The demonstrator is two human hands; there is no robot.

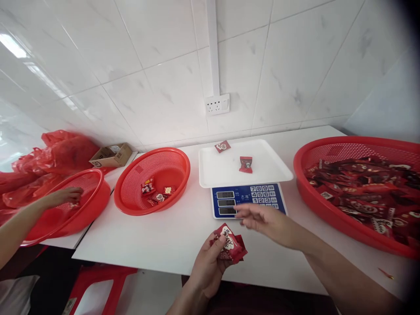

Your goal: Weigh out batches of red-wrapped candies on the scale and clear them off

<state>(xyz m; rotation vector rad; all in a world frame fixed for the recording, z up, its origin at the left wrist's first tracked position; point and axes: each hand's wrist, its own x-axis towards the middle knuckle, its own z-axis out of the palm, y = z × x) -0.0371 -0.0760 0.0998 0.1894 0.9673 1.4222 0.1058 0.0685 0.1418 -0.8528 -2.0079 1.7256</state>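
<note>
Red packets (229,245) held in the left hand (210,267), above the table (147,245).
The right hand (262,218), empty, its fingers loosely spread, is held over the scale (249,200); two packets are seen on its tray (229,173).

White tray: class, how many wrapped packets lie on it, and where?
2. One red packet lies at the back edge of the white tray, left of centre; a second packet lies nearer the middle.
</note>
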